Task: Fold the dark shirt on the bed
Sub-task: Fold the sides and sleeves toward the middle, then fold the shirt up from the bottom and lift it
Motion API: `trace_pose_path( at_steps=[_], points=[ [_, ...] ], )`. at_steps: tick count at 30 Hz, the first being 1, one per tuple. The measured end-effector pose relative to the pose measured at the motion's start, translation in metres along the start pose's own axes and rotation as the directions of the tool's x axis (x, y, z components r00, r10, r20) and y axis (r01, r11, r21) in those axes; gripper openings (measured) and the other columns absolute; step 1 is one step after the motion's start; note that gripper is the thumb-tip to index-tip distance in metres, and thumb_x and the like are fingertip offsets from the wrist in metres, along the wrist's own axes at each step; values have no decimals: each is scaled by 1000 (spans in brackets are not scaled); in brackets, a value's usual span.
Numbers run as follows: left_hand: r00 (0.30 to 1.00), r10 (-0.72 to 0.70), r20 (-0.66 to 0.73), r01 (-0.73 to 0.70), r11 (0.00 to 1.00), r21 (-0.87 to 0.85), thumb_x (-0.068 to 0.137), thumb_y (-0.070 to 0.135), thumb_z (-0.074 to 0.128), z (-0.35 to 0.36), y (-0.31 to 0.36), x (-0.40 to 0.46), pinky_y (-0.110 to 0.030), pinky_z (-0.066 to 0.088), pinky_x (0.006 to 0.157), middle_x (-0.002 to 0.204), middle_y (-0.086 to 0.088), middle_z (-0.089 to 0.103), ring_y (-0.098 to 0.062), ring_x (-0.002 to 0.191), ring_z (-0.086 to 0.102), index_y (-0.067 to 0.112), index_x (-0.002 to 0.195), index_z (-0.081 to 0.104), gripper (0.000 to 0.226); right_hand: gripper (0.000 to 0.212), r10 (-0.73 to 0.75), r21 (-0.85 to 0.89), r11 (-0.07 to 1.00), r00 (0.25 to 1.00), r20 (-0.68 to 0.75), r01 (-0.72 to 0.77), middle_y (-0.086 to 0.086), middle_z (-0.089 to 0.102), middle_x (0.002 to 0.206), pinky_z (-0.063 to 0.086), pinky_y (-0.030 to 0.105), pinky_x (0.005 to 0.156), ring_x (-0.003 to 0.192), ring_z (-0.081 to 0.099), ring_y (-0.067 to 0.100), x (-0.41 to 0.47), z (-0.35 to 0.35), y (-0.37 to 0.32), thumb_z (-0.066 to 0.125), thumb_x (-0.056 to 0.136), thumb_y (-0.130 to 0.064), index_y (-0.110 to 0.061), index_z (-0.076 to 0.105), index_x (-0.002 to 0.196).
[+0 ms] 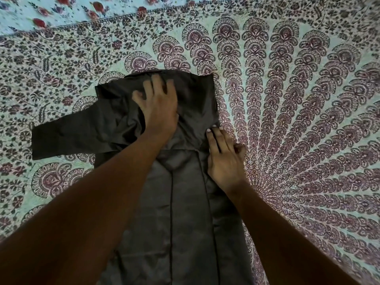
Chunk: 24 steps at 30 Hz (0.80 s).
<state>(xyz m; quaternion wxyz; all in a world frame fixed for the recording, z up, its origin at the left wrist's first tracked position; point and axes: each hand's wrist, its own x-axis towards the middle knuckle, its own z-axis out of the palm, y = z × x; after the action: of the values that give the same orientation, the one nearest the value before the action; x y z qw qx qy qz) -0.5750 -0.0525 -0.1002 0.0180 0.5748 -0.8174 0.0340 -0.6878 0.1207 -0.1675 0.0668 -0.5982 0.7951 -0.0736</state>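
Observation:
The dark shirt (185, 212) lies lengthwise on the bed, its body running from the bottom edge up to the middle of the view. One sleeve (67, 136) sticks out flat to the left. My left hand (158, 105) presses palm-down on the upper part of the shirt, fingers spread. Flat on the shirt's right edge rests my right hand (224, 157), fingers together on the folded-in side, thumb on the bedspread. Neither hand pinches cloth that I can see. My forearms hide part of the shirt's lower body.
A patterned bedspread (287, 99) with maroon and dark paisley fans covers the bed all around the shirt. A second, light floral cloth (61, 11) with red flowers lies along the top left beyond a stitched hem.

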Motion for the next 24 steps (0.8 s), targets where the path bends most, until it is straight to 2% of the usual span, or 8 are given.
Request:
trace_pose_path(
  at_steps=[3, 5, 6, 7, 11, 17, 20, 24],
  points=[
    [923, 304, -235, -320, 947, -31, 75, 19, 62, 3, 19, 0, -50, 36, 93, 131, -14, 54, -33, 118, 46, 17, 125, 54, 51, 73, 9, -13, 1000, 996, 89, -8, -1, 19, 167, 34, 52, 100, 154, 20, 18, 3, -2, -1, 44, 86, -21, -18, 29, 157],
    [757, 625, -193, -644, 764, -52, 81, 24, 55, 11, 34, -1, -47, 36, 94, 138, -7, 55, -29, 125, 49, 18, 130, 55, 50, 73, 12, -6, 1000, 992, 122, -11, 0, 17, 168, 34, 54, 100, 154, 17, 18, 4, -3, -1, 43, 85, -21, -18, 29, 156],
    [687, 718, -116, -726, 686, -53, 84, 26, 52, 16, 39, -1, -47, 35, 97, 144, -5, 51, -27, 131, 47, 18, 135, 53, 52, 72, 15, 4, 1000, 992, 128, -16, 0, 18, 167, 34, 55, 101, 154, 17, 18, 3, -3, -2, 44, 85, -21, -17, 30, 156],
    [667, 744, -35, -744, 665, -55, 88, 28, 50, 21, 41, 0, -50, 33, 102, 151, -3, 46, -25, 139, 42, 19, 140, 50, 53, 72, 16, 10, 1000, 991, 131, -18, 1, 18, 167, 34, 56, 101, 154, 17, 18, 3, -3, -2, 45, 85, -21, -17, 30, 156],
    [796, 572, 199, -573, 817, -56, 102, 52, 30, 42, 33, 13, -60, 11, 118, 169, 6, 8, -22, 156, 2, 31, 158, 20, 60, 74, 16, -23, 1000, 992, 123, -14, 0, 17, 168, 29, 54, 104, 154, 18, 18, 2, -2, -2, 46, 86, -25, -19, 28, 157],
    [769, 566, 298, -569, 818, -84, 95, 71, 10, 56, 30, 40, -59, -2, 121, 167, 16, -12, -19, 155, -11, 37, 158, -9, 74, 59, 6, -32, 999, 999, 49, -4, -3, 17, 168, 26, 50, 102, 153, 20, 14, 0, 1, 4, 35, 101, -39, -22, 28, 157],
    [798, 555, 233, -555, 829, -74, 98, 66, 16, 57, 37, 41, -57, 5, 121, 169, 9, -2, -22, 156, -2, 30, 160, 1, 73, 57, 16, -35, 999, 1000, 14, -15, -3, 20, 167, 26, 50, 103, 152, 23, 14, -1, 3, 4, 34, 103, -45, -23, 32, 156],
    [896, 436, -84, -429, 899, 87, 96, 41, 48, 50, 45, 28, -59, 35, 109, 146, -15, 50, -35, 133, 47, 10, 140, 48, 54, 58, 24, -37, 999, 1000, -11, -24, -3, 22, 167, 28, 53, 106, 152, 23, 14, -3, 5, 4, 35, 103, -45, -21, 35, 155]
  ],
)
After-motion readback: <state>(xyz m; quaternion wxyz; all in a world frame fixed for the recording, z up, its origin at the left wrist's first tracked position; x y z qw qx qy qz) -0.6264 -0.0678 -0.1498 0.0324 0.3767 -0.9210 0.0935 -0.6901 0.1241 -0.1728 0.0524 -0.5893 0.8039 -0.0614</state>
